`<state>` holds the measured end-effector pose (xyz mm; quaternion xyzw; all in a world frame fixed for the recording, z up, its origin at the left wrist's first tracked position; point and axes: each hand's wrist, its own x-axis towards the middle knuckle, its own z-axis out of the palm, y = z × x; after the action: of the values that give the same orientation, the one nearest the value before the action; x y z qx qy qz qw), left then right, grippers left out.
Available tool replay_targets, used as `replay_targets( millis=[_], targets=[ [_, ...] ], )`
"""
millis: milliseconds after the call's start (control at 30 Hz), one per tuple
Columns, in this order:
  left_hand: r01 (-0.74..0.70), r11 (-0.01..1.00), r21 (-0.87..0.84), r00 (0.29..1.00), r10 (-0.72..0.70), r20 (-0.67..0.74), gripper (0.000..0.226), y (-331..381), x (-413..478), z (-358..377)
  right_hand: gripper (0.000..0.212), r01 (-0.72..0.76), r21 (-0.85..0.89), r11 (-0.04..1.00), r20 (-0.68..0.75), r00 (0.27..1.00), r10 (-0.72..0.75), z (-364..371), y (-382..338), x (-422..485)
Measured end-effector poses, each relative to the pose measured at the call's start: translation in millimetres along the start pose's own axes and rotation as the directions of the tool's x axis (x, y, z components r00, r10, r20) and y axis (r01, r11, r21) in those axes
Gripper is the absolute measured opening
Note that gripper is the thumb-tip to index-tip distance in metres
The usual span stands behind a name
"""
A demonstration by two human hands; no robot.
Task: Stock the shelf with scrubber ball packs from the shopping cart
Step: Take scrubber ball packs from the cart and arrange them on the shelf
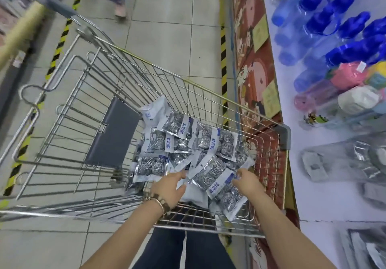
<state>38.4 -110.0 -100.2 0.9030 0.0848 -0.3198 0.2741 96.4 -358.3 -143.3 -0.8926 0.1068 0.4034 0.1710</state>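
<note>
Count coming in: one shopping cart (285, 137) | roughly ten scrubber ball packs (209, 177) overlapping toward its near right corner, exact number unclear | two hands: left hand (169, 189), right hand (247, 183) | blue bottles (319, 20), well over a dozen

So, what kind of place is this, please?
Probably a supermarket aisle: a wire shopping cart full of scrubber ball packs, a shelf of blue-capped bottles beside it, and a tiled floor with yellow-black tape.

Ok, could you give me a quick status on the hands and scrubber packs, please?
Left hand and right hand both pinching top scrubber pack, inside cart. Pile of packs beneath it. Shelf alongside right, nothing blocking.
</note>
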Motion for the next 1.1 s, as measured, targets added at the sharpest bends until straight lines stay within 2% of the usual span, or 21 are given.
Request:
replay_targets(
  millis=[133,267,333,400,500,567,667,733,833,900,967,1067,1100],
  targets=[
    [0.049,0.998,-0.046,0.998,-0.048,0.035,0.035,-10,13,10,0.055,-0.078,-0.010,0.997,0.050,0.996,0.078,12,6,34],
    [0.130,0.988,-0.081,0.990,-0.125,0.067,0.035,-16,20,17,0.064,-0.097,-0.176,0.980,0.069,0.992,0.110,31,21,62],
    [0.171,0.980,-0.105,0.983,-0.163,0.081,0.034,-19,22,19,0.076,-0.112,-0.172,0.979,0.077,0.989,0.126,39,25,65],
    [0.187,0.975,-0.117,0.980,-0.178,0.088,0.034,-21,23,20,0.078,-0.127,-0.147,0.981,0.085,0.986,0.140,41,23,65],
    [0.225,0.963,-0.151,0.972,-0.211,0.100,0.034,-22,24,19,0.055,-0.098,-0.212,0.972,0.118,0.985,0.125,40,20,64],
    [0.250,0.953,-0.173,0.966,-0.234,0.110,0.034,-23,25,20,0.028,-0.049,-0.107,0.993,0.155,0.986,0.065,42,21,66],
    [0.291,0.928,-0.234,0.956,-0.271,0.114,0.034,-21,27,22,0.031,0.024,0.076,0.997,0.182,0.983,-0.037,45,19,67],
    [0.365,0.859,-0.358,0.931,-0.338,0.138,0.040,-19,28,22,0.026,0.064,0.247,0.967,0.144,0.984,-0.102,42,11,60],
    [0.454,0.665,-0.593,0.884,-0.419,0.207,0.058,-12,30,19,0.026,0.062,0.529,0.846,0.091,0.987,-0.129,33,-11,43],
    [0.495,0.572,-0.653,0.862,-0.420,0.286,0.062,-3,31,18,0.029,0.055,0.599,0.799,0.110,0.982,-0.151,30,-26,31],
    [0.508,0.529,-0.679,0.852,-0.425,0.306,0.058,4,32,19,0.033,0.034,0.647,0.761,0.166,0.969,-0.184,33,-39,21],
    [0.523,0.375,-0.766,0.806,-0.511,0.299,0.094,7,35,20,0.015,-0.013,0.697,0.717,0.231,0.950,-0.208,41,-57,8],
    [0.513,0.335,-0.790,0.800,-0.520,0.299,0.097,10,35,17,0.011,-0.019,0.704,0.710,0.238,0.948,-0.210,43,-61,5]
  ],
)
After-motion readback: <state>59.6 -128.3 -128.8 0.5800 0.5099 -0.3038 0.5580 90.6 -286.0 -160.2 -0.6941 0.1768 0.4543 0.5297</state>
